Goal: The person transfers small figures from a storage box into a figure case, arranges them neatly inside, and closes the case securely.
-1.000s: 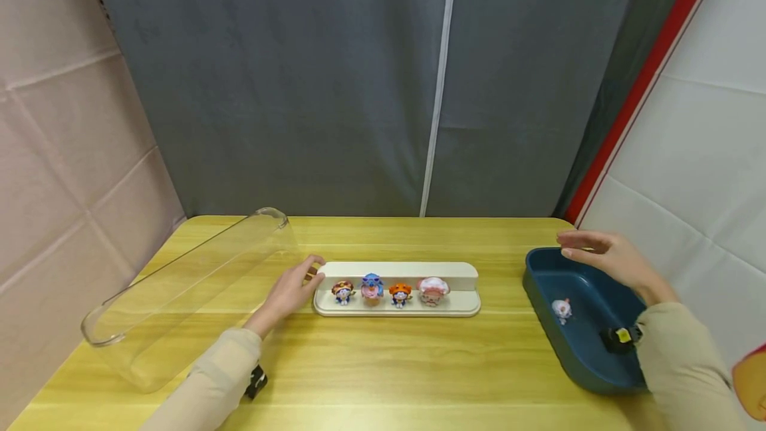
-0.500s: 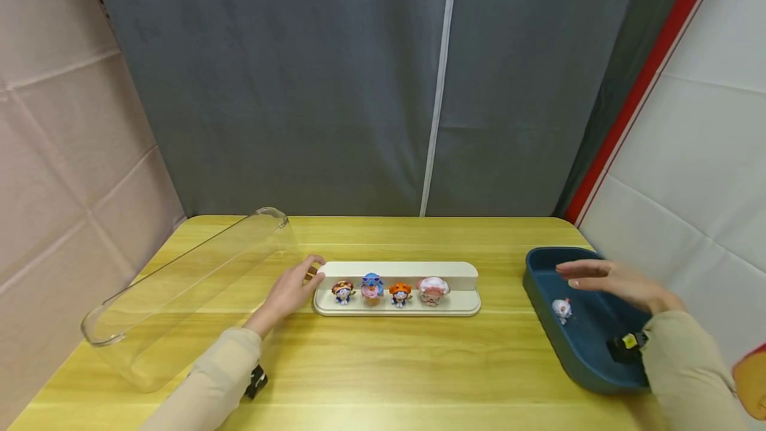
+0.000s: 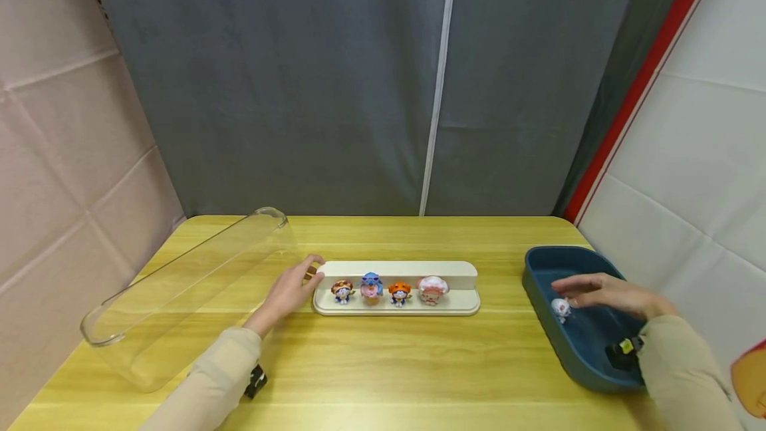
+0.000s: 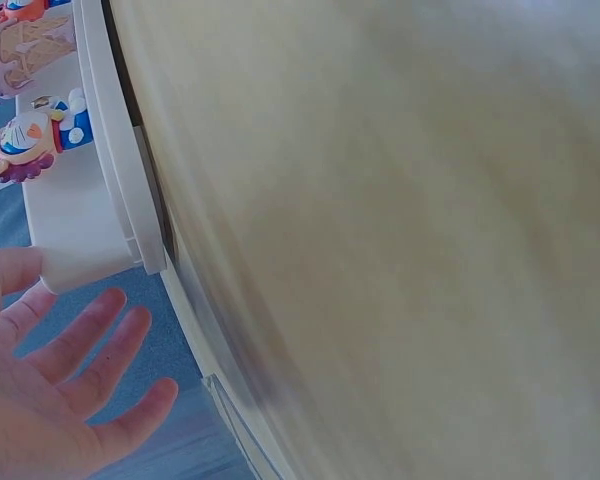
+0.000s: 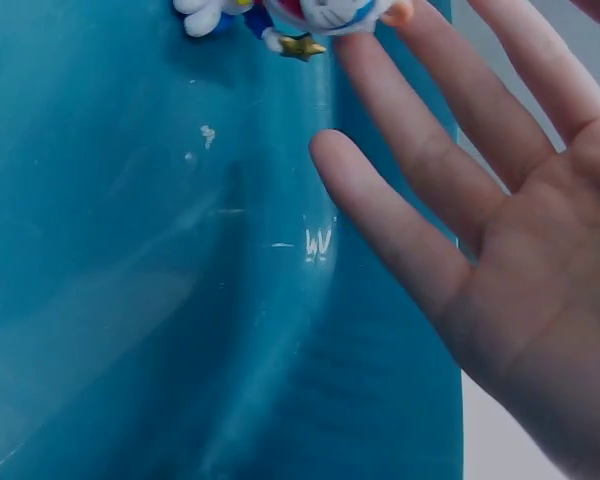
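Observation:
My left hand (image 3: 291,292) touches the left end of a white display base (image 3: 395,269), its thumb and forefinger at the corner in the left wrist view and the other fingers spread. On the base stand several small figurines: one with a dark red-brown hat (image 3: 343,292), a blue-topped one (image 3: 372,288), an orange-hatted one (image 3: 399,294) and a pink-and-white one (image 3: 432,290). My right hand (image 3: 613,296) reaches into a dark blue bin (image 3: 583,368), fingers extended. Its fingertips are right at the head of a white figurine (image 3: 560,310), which has a gold star in the right wrist view.
A large transparent cover (image 3: 197,285) lies slantwise on the wooden table (image 3: 383,364) at the left, beside my left forearm. The bin stands at the table's right side, near a white wall panel (image 3: 706,191). A grey curtain (image 3: 299,85) hangs behind the table.
My right hand has come down into the bin and moved in to the white figurine. My left hand and the figurines on the base have stayed put.

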### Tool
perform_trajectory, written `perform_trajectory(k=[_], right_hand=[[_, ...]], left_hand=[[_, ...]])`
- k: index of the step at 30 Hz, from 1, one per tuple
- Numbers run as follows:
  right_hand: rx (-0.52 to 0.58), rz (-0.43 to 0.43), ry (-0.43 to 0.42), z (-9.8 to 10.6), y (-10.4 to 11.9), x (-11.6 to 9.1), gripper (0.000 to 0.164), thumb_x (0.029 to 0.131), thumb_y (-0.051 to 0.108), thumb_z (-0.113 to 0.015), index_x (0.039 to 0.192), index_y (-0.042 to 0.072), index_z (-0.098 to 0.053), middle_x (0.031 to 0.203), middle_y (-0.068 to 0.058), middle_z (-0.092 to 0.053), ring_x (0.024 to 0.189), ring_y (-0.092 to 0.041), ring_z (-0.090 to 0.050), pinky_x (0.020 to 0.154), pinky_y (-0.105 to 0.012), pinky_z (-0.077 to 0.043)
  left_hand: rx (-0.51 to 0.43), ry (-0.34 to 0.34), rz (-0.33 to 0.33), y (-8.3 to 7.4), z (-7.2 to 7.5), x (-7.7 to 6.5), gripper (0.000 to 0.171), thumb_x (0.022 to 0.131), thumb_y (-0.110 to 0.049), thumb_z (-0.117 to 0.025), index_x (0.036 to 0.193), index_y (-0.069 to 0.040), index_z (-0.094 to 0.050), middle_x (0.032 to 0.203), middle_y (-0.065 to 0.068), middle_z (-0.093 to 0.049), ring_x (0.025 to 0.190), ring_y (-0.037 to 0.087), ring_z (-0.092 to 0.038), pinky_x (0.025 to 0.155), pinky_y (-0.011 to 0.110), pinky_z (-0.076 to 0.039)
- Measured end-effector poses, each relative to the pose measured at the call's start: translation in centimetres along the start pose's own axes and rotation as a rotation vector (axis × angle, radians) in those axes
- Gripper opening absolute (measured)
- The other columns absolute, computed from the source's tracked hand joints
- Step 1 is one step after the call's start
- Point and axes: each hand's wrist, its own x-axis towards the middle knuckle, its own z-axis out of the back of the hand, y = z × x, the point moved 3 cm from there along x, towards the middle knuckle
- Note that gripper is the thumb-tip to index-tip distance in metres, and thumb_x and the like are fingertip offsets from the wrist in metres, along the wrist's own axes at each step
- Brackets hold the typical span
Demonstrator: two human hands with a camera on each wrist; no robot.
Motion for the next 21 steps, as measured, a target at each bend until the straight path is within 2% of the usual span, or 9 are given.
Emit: perform_trajectory(k=[4, 7, 13, 21], right_hand=[[0.064, 0.054, 0.057, -0.18, -0.12, 0.16, 0.037, 0.090, -0.002, -0.042, 0.124, -0.015, -0.035, 0.122, -0.009, -0.051, 0.105, -0.009, -0.050, 0.081, -0.023, -0.043], [0.108, 0.084, 0.092, -0.28, -0.35, 0.24, 0.036, 0.090, -0.005, -0.041, 0.124, -0.015, -0.036, 0.121, -0.004, -0.052, 0.104, -0.011, -0.051, 0.082, -0.024, -0.043], [0.133, 0.088, 0.118, -0.37, -0.68, 0.36, 0.035, 0.089, -0.006, -0.041, 0.123, -0.017, -0.036, 0.120, -0.006, -0.052, 0.103, -0.014, -0.051, 0.082, -0.025, -0.044], [0.060, 0.061, 0.112, -0.36, -0.87, 0.55, 0.036, 0.088, -0.004, -0.045, 0.122, -0.016, -0.039, 0.117, -0.005, -0.053, 0.100, -0.011, -0.052, 0.080, -0.024, -0.044]], left_hand=[[0.002, 0.002, 0.001, 0.02, 0.01, 0.01, 0.025, 0.091, -0.022, -0.051, 0.113, -0.012, -0.050, 0.101, 0.011, -0.059, 0.090, 0.026, -0.056, 0.074, 0.045, -0.044], [0.005, 0.001, 0.001, 0.00, 0.02, 0.01, 0.025, 0.091, -0.022, -0.051, 0.113, -0.013, -0.050, 0.101, 0.011, -0.059, 0.090, 0.026, -0.056, 0.074, 0.045, -0.044], [0.009, 0.000, 0.003, -0.11, 0.07, -0.04, 0.025, 0.090, -0.022, -0.051, 0.113, -0.013, -0.051, 0.101, 0.011, -0.059, 0.090, 0.026, -0.056, 0.074, 0.045, -0.044], [0.003, 0.005, 0.003, -0.16, 0.05, -0.10, 0.024, 0.091, -0.022, -0.051, 0.113, -0.013, -0.050, 0.102, 0.012, -0.059, 0.091, 0.027, -0.056, 0.076, 0.045, -0.044]])
